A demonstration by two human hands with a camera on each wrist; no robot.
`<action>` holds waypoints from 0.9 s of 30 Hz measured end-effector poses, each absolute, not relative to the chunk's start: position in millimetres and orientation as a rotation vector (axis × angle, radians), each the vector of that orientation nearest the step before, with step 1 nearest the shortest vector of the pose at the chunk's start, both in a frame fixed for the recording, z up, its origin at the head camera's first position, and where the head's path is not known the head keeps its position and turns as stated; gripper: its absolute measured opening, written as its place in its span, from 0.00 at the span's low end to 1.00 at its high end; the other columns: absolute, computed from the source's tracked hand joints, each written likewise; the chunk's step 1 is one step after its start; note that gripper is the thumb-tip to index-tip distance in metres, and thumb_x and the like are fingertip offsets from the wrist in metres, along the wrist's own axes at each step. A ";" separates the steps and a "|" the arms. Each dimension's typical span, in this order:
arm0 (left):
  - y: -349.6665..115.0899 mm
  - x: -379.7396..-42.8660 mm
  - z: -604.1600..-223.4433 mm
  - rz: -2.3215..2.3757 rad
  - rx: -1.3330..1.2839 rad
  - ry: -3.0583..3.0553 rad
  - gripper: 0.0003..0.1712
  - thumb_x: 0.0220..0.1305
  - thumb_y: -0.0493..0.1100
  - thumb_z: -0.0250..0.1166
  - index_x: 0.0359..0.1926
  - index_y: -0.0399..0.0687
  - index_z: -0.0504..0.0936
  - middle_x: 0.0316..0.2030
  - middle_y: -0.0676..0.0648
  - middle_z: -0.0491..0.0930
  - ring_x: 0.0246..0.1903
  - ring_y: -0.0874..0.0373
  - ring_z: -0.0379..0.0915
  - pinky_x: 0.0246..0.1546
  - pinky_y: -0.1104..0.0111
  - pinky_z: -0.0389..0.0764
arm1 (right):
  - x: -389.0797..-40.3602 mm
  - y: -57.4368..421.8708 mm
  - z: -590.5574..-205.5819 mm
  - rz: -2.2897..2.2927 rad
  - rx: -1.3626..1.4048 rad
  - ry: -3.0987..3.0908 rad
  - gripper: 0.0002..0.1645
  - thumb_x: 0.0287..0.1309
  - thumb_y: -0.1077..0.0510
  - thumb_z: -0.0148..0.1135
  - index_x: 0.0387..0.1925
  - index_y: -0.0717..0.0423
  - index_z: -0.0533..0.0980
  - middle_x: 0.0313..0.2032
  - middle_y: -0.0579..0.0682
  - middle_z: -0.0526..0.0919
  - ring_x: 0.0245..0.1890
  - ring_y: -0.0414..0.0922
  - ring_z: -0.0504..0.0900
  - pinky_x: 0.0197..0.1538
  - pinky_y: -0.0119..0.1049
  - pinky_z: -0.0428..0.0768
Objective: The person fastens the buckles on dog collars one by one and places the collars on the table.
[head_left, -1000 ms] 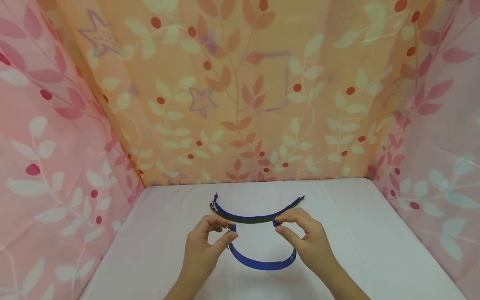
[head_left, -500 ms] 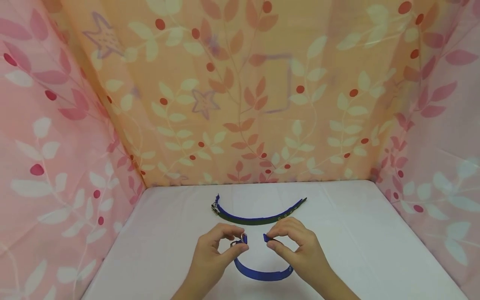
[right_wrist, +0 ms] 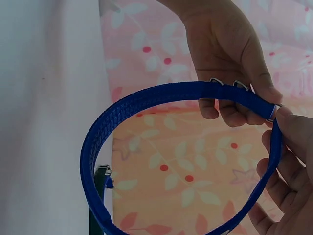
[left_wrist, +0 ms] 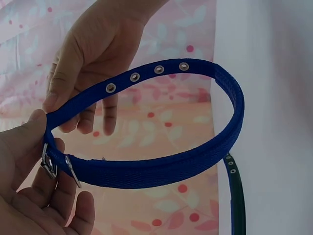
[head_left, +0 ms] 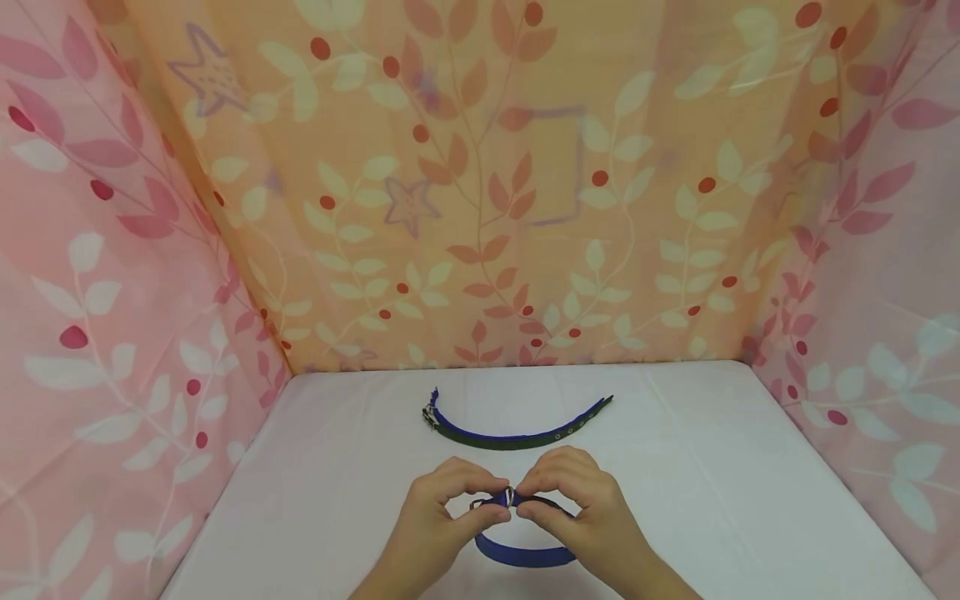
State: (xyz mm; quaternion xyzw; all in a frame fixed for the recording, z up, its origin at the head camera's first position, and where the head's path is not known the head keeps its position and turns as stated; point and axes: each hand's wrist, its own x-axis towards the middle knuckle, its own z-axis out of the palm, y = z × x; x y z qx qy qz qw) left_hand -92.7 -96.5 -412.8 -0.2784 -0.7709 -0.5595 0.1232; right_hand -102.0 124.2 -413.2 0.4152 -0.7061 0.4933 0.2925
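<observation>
A blue pet collar [head_left: 525, 556] is held in a loop above the white table, its two ends together between both hands. My left hand [head_left: 438, 521] pinches the buckle end between thumb and fingers. Opposite it, my right hand [head_left: 588, 512] pinches the tail end right at the buckle. In the left wrist view a metal buckle [left_wrist: 48, 166] and a metal ring [left_wrist: 73, 171] sit near the left fingers, and several metal eyelets [left_wrist: 135, 77] run along the tail. In the right wrist view the tail tip meets a metal frame [right_wrist: 273, 112]; how far it passes through is partly hidden by fingers.
Behind the hands, a dark green strap [head_left: 498, 443] with eyelets and a blue strap [head_left: 468, 427] lie curved together on the white table [head_left: 322, 500]. Their buckles are at the left end. Printed leaf-pattern curtains [head_left: 480, 208] stand at the back and both sides.
Both hands have come together and slightly nearer the body, bringing the tail end of the blue collar against its buckle end. The straps on the table have stayed in place.
</observation>
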 end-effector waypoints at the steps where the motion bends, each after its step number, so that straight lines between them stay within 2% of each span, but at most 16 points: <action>1: -96.6 -92.7 -412.9 -1.638 -0.809 -2.258 0.11 0.58 0.46 0.77 0.43 0.60 0.90 0.41 0.60 0.87 0.44 0.61 0.81 0.43 0.69 0.83 | -102.2 123.8 -414.1 1.312 1.107 -1.880 0.22 0.42 0.71 0.79 0.40 0.51 0.85 0.36 0.45 0.86 0.42 0.44 0.81 0.54 0.30 0.74; 12: -96.4 -94.2 -414.4 -1.635 -0.808 -2.405 0.11 0.60 0.54 0.75 0.44 0.65 0.88 0.40 0.63 0.86 0.43 0.64 0.81 0.46 0.65 0.81 | -103.0 122.5 -424.2 1.267 1.063 -1.950 0.22 0.42 0.66 0.81 0.40 0.48 0.84 0.37 0.41 0.86 0.44 0.42 0.81 0.56 0.28 0.73; 21: -100.1 -92.4 -408.0 -1.662 -0.812 -2.399 0.10 0.64 0.49 0.74 0.45 0.65 0.86 0.41 0.61 0.86 0.43 0.61 0.81 0.46 0.65 0.81 | -103.1 129.4 -422.5 1.248 1.094 -2.045 0.22 0.50 0.60 0.80 0.48 0.46 0.83 0.42 0.39 0.86 0.48 0.41 0.80 0.57 0.30 0.74; 27: -108.3 -91.4 -397.8 -1.753 -0.701 -2.295 0.10 0.65 0.44 0.73 0.47 0.58 0.85 0.41 0.56 0.86 0.45 0.54 0.80 0.48 0.67 0.81 | -107.6 143.0 -413.1 1.138 1.026 -2.197 0.20 0.55 0.57 0.78 0.49 0.40 0.83 0.44 0.33 0.86 0.48 0.37 0.81 0.55 0.32 0.75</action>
